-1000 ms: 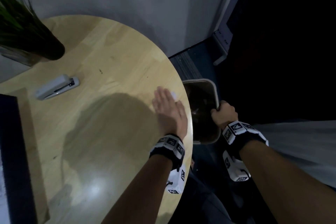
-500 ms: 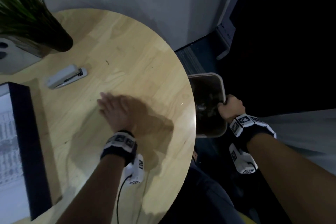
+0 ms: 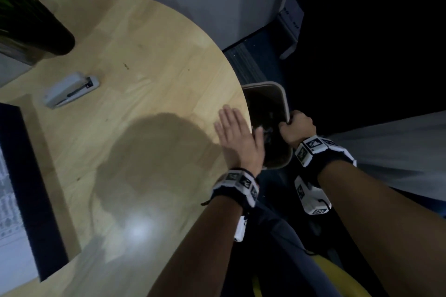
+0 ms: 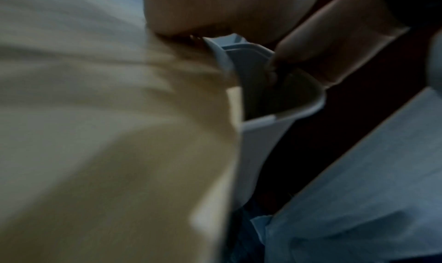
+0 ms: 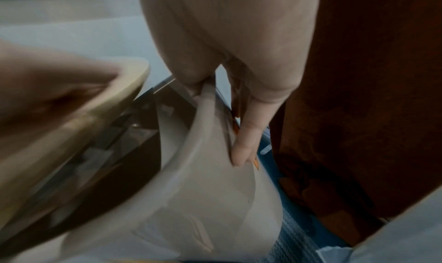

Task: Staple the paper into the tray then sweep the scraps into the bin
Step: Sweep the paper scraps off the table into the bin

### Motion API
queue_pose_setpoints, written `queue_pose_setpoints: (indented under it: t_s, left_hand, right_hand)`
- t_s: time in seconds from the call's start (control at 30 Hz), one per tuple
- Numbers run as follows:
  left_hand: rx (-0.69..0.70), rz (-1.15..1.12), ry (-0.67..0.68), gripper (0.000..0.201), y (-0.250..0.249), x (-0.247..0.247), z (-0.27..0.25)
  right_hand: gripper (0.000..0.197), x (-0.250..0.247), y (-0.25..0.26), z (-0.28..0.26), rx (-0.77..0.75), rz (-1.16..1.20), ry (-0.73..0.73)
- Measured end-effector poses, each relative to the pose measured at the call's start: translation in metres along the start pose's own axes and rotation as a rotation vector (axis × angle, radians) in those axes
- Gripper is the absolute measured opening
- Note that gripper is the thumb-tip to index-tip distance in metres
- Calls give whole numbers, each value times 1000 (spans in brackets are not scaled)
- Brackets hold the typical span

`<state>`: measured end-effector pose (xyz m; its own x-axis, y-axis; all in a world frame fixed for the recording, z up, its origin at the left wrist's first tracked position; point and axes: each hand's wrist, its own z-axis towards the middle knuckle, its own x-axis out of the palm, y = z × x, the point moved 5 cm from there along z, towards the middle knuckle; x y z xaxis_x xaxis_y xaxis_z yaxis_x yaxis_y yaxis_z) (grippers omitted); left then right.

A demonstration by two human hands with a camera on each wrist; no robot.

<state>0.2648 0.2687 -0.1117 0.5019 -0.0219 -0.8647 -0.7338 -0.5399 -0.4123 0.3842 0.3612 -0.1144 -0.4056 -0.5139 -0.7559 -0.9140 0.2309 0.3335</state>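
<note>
My left hand [image 3: 237, 136] lies flat with straight fingers at the right edge of the round wooden table [image 3: 135, 108], right beside the bin. My right hand [image 3: 298, 128] grips the rim of the white bin [image 3: 281, 93], which it holds just below the table edge; the right wrist view shows the fingers [image 5: 244, 134] curled over that rim [image 5: 203, 119]. Pale paper scraps [image 3: 266, 131] lie in the dark inside of the bin. A grey stapler [image 3: 71, 89] rests on the table at the left. The dark tray [image 3: 29, 176] with printed paper sits at the left edge.
A dark plant pot [image 3: 36, 29] stands at the table's back left. A grey wall lies behind the table, with dark carpet [image 3: 251, 60] below it. My legs and pale clothing [image 3: 398, 152] are to the right of the bin.
My left hand went left across the table, then swept back right to the edge by the bin. My right hand has kept its grip on the bin rim.
</note>
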Motion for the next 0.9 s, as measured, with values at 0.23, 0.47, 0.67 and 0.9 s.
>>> queue_pose_setpoints:
  t_s: [0.23, 0.47, 0.67, 0.9]
  left_hand:
    - [347, -75, 112, 55, -19, -11, -26]
    - [-257, -73, -190, 62, 168, -83, -39]
    - [-191, 65, -100, 66, 149, -51, -50]
    - [207, 222, 123, 60, 21, 9, -71]
  right_hand:
    - [36, -5, -10, -3, 33, -13, -33]
    - [36, -5, -21, -19, 45, 13, -70]
    - [39, 8, -40, -42, 120, 81, -77]
    - [36, 18, -59, -64, 142, 118, -58]
